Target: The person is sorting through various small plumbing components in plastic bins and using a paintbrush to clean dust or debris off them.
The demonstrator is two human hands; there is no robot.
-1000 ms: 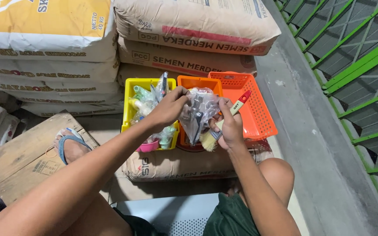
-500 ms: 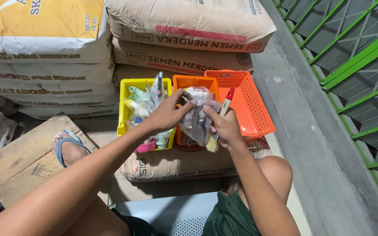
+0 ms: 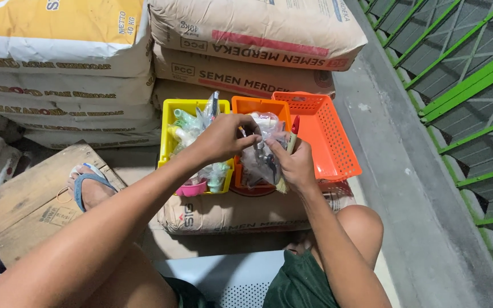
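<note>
We note the left hand [image 3: 223,138] pinching the top of a clear plastic bag of small hardware [image 3: 262,154], fingers closed on it. The right hand [image 3: 295,162] grips the same bag's side, also clamping a wooden paintbrush with a red-tipped handle [image 3: 293,132]. The bag hangs over the narrow orange plastic bin [image 3: 258,106]; left of that bin stands a yellow plastic bin [image 3: 169,114], right of it a perforated orange basket [image 3: 329,137].

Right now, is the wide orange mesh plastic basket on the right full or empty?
Empty, as far as shows: the wide orange mesh plastic basket has a bare floor, though the right hand hides its near-left corner.
</note>
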